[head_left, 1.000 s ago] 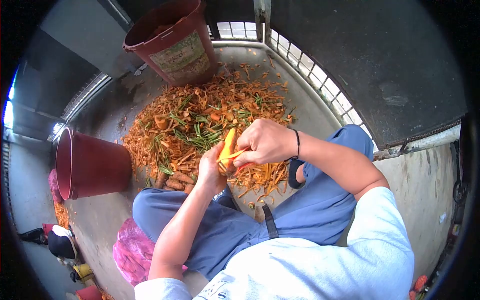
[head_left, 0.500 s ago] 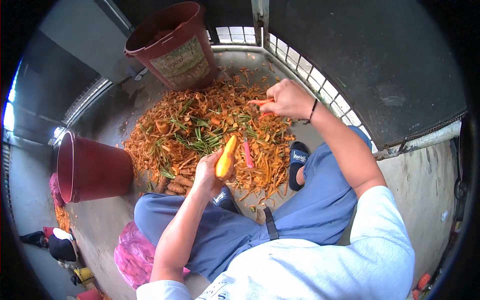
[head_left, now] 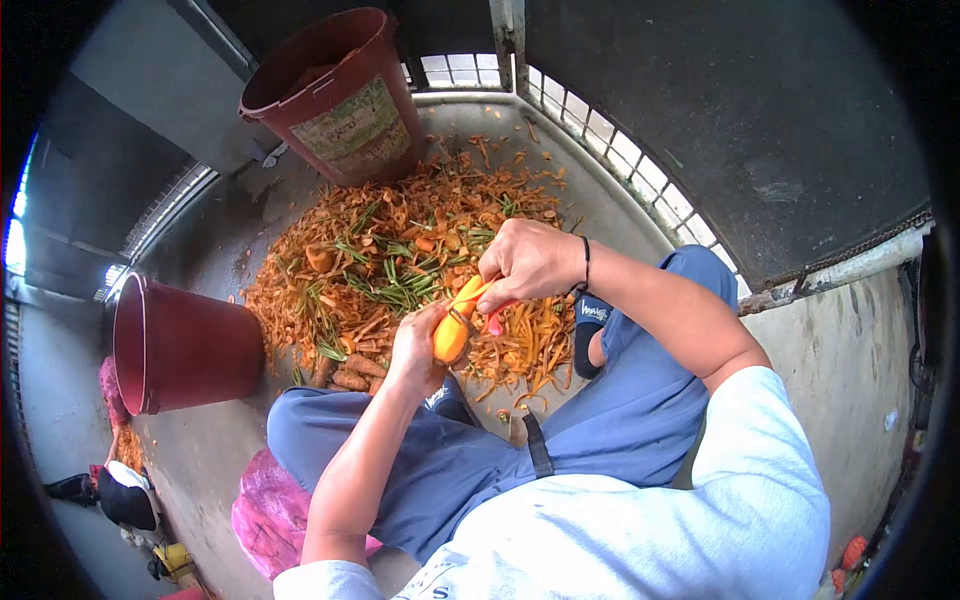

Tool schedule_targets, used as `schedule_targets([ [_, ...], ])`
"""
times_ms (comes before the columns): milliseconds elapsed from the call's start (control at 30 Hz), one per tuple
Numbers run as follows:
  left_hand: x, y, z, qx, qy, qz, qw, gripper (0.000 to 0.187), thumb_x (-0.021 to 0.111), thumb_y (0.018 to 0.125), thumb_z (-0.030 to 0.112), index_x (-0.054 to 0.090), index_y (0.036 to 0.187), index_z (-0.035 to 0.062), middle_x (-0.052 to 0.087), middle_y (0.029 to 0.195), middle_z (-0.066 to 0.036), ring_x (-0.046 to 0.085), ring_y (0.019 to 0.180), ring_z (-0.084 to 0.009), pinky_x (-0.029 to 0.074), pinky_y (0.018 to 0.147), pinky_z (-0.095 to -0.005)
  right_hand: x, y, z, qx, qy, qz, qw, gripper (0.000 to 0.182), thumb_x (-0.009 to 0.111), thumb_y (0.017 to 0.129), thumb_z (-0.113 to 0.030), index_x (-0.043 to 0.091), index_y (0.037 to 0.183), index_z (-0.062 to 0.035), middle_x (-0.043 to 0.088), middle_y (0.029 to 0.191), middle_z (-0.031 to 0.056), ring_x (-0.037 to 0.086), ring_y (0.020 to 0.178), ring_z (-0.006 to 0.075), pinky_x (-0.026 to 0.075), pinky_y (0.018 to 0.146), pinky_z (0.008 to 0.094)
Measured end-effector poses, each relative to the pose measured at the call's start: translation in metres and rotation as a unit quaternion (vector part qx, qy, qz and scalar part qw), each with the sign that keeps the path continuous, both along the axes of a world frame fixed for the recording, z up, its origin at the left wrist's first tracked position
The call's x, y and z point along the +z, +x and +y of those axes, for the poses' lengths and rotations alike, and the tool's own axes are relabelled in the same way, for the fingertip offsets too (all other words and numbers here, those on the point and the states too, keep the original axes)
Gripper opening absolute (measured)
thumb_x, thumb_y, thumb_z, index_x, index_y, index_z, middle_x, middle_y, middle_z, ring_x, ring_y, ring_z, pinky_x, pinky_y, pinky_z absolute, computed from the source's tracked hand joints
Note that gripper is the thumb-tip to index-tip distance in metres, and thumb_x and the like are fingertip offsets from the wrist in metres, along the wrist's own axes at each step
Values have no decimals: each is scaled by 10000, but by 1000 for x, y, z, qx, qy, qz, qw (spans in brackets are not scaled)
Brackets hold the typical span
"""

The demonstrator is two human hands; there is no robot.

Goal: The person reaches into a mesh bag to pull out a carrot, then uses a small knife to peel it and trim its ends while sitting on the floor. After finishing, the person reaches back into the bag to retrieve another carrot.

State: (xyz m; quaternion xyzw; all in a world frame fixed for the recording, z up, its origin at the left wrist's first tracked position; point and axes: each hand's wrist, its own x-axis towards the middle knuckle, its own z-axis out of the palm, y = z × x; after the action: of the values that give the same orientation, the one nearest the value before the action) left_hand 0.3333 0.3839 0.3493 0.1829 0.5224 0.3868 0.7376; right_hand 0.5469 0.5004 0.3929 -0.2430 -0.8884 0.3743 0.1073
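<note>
My left hand point(head_left: 415, 345) is closed around a peeled orange carrot point(head_left: 450, 342), its narrow end pointing up and away from me. My right hand point(head_left: 530, 262) grips a peeler point(head_left: 461, 317) with an orange handle, and the blade lies across the carrot. Both hands are close together above a heap of carrot peelings point(head_left: 300, 270) mixed with green stalks point(head_left: 400, 285). A pink-handled knife point(head_left: 494, 323) shows partly below my right hand. Several unpeeled carrots point(head_left: 352, 378) lie at the near edge of the heap, by my knee.
A large dark red bin point(head_left: 345, 110) with a worn label stands behind the heap. Another red bucket point(head_left: 190, 345) lies tipped at the left. A pink mesh bag point(head_left: 268, 510) sits by my left leg. Another person point(head_left: 128, 490) works at the far left. Mesh fencing point(head_left: 610, 150) borders the right.
My right hand has come down and left with the peeler, from above the heap onto the carrot. My left hand still holds the carrot in about the same spot.
</note>
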Motion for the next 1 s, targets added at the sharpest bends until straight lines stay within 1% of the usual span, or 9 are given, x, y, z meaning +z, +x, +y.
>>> schedule_targets([
  [133, -2, 1, 1, 16, 9, 17, 1000, 296, 456, 1045, 305, 617, 1085, 60, 620, 772, -82, 551, 565, -179, 389, 468, -295, -9, 0, 4, 3, 19, 5, 1000, 317, 814, 803, -324, 725, 741, -26, 646, 614, 125, 623, 548, 270, 457, 532, 390],
  [200, 1, 1, 0, 25, 8, 25, 999, 298, 455, 1047, 301, 615, 1079, 52, 620, 762, -85, 554, 565, -180, 389, 463, -294, -10, 0, 6, -30, 58, -29, 997, 384, 825, 759, -408, 729, 711, -40, 632, 615, 152, 632, 597, 333, 479, 577, 435],
  [367, -1, -5, -4, 26, 27, -16, 999, 309, 485, 1047, 310, 612, 1049, 28, 614, 736, -87, 550, 559, -184, 419, 485, -332, 11, 20, 19, -65, 76, -49, 994, 395, 821, 768, -404, 721, 701, -27, 640, 617, 142, 636, 591, 315, 485, 581, 431],
  [433, 0, -4, 0, 42, 27, -2, 999, 321, 488, 1046, 327, 613, 1045, 31, 608, 728, -81, 551, 558, -187, 430, 503, -343, 22, 21, 14, -110, 7, -2, 994, 392, 822, 765, -385, 717, 701, -12, 649, 621, 136, 639, 582, 278, 481, 567, 413],
  [567, -1, 0, 3, 33, -12, -19, 999, 306, 472, 1044, 318, 615, 1075, 50, 604, 758, -65, 549, 570, -178, 408, 493, -317, 14, 9, 1, -34, -46, 23, 998, 365, 828, 753, -353, 724, 716, -4, 640, 608, 136, 623, 550, 249, 471, 547, 397],
  [633, 4, 6, 3, 33, 11, -10, 999, 299, 457, 1043, 303, 613, 1105, 55, 612, 793, -67, 553, 580, -174, 391, 479, -291, 6, 4, 0, -22, -50, 15, 998, 369, 831, 744, -359, 728, 724, -6, 632, 602, 142, 621, 545, 256, 467, 544, 398],
  [700, 1, 4, 1, 26, 15, -4, 1000, 302, 439, 1043, 288, 609, 1123, 52, 616, 811, -69, 557, 581, -168, 388, 463, -279, 5, 3, -1, 3, -12, 14, 1000, 333, 838, 793, -340, 737, 746, -26, 628, 599, 127, 604, 531, 234, 435, 518, 375],
  [800, 2, 3, 0, -9, 34, 7, 999, 290, 458, 1043, 279, 606, 1117, 41, 615, 818, -70, 557, 578, -166, 392, 455, -286, 3, 3, 1, 2, 10, 2, 1000, 345, 828, 796, -335, 706, 705, -25, 612, 595, 143, 592, 533, 272, 431, 522, 394],
  [1000, 2, 6, 0, 21, 15, 43, 999, 278, 507, 1037, 281, 604, 1099, 29, 608, 789, -78, 543, 545, -175, 396, 451, -301, -2, 3, 3, -9, 54, -5, 998, 365, 820, 794, -336, 668, 665, -31, 614, 593, 143, 604, 538, 295, 438, 522, 416],
])
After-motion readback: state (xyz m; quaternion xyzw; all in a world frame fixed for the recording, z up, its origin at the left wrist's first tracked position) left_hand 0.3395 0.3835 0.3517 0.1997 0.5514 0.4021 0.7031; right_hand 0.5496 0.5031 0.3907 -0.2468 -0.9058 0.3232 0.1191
